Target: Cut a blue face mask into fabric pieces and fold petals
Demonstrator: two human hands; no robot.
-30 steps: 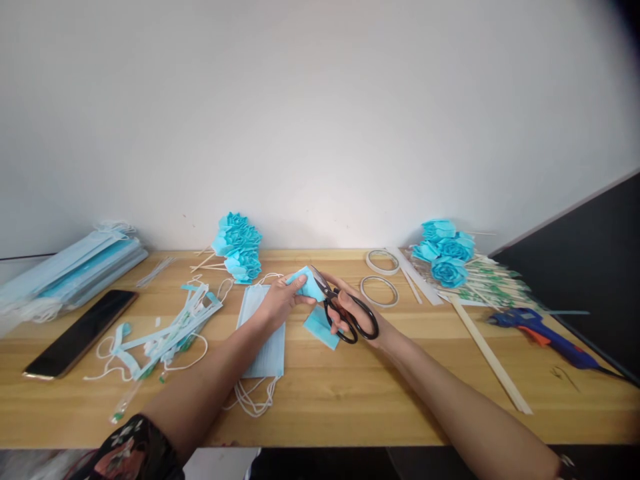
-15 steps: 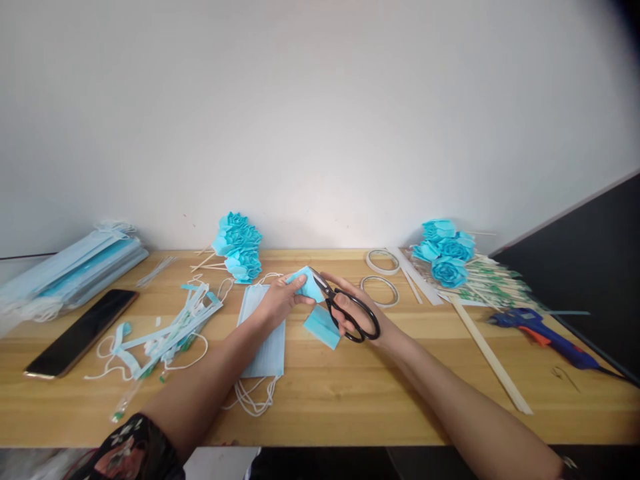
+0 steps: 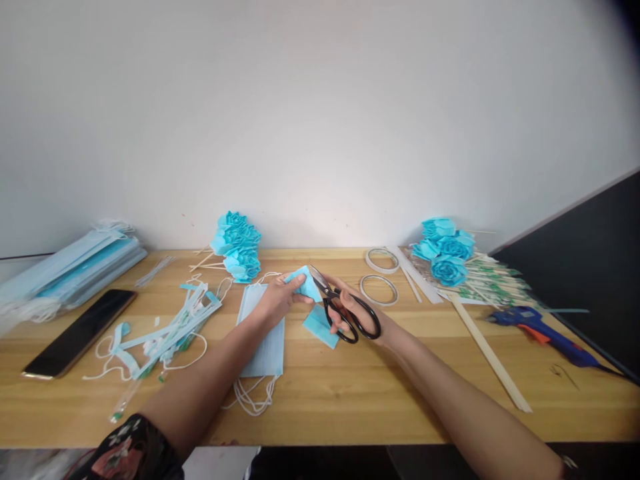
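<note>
My left hand (image 3: 280, 299) pinches a small folded piece of blue mask fabric (image 3: 306, 283) above the wooden table (image 3: 350, 393). My right hand (image 3: 356, 312) grips black-handled scissors (image 3: 345, 312), fingers through the loops, with the blades reaching into the blue piece. Under the scissors a cut blue fabric piece (image 3: 320, 325) lies on the table. A flat blue face mask (image 3: 265, 333) with white ear loops lies beneath my left wrist.
Mask stack (image 3: 65, 267) and a dark phone (image 3: 80, 332) at left, with cut strips and loops (image 3: 165, 328) beside them. Blue fabric roses (image 3: 239, 245) at the back centre, more roses on sticks (image 3: 450, 257) at right. Two tape rolls (image 3: 379, 289), wooden sticks (image 3: 490, 357), blue glue gun (image 3: 543, 330).
The scissor handles have closed a little and my right hand has shifted slightly. The blue piece stays pinched in my left hand.
</note>
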